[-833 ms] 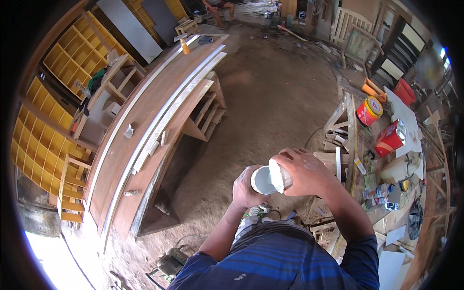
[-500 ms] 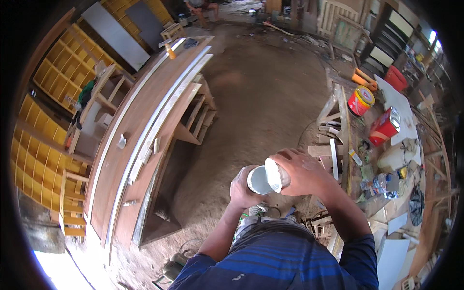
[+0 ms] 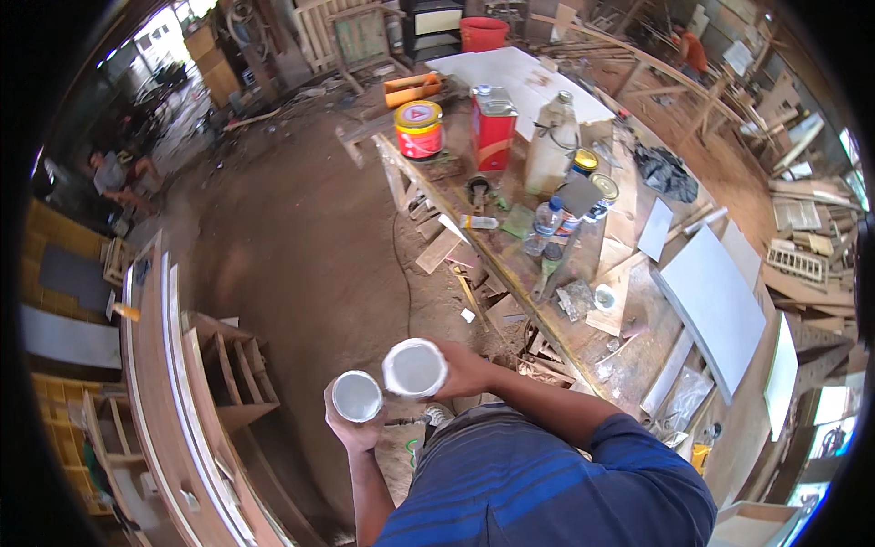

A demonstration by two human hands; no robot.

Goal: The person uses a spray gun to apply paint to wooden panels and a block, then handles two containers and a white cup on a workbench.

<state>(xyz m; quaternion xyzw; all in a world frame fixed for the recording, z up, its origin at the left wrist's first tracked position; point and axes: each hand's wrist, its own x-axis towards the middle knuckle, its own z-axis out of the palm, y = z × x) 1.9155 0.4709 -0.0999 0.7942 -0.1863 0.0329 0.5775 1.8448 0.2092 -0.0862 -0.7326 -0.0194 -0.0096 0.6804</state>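
My left hand [image 3: 348, 432] is wrapped round a small cup [image 3: 356, 397] with a pale rim and a greyish inside. Just right of it, slightly farther from my body, my right hand [image 3: 467, 368] grips a wider cup [image 3: 415, 367] whose thick rim is coated white. Both mouths face up toward me, and the two rims are close together. Whether liquid stands in either cup I cannot tell. Both are held in front of my body, above the dirt floor.
To the right a long workbench [image 3: 519, 283] carries a red and yellow paint tin [image 3: 418, 129], a red metal can [image 3: 493, 128], a cloudy jug [image 3: 552, 146], a plastic bottle [image 3: 544, 225] and a brush [image 3: 550, 264]. White panels [image 3: 713, 305] lie farther right. A long wooden piece [image 3: 150, 365] stands left.
My view has turned right, toward the workbench. The wider cup, earlier tipped over the small one, is now mouth up beside it. Both hands still hold their cups.
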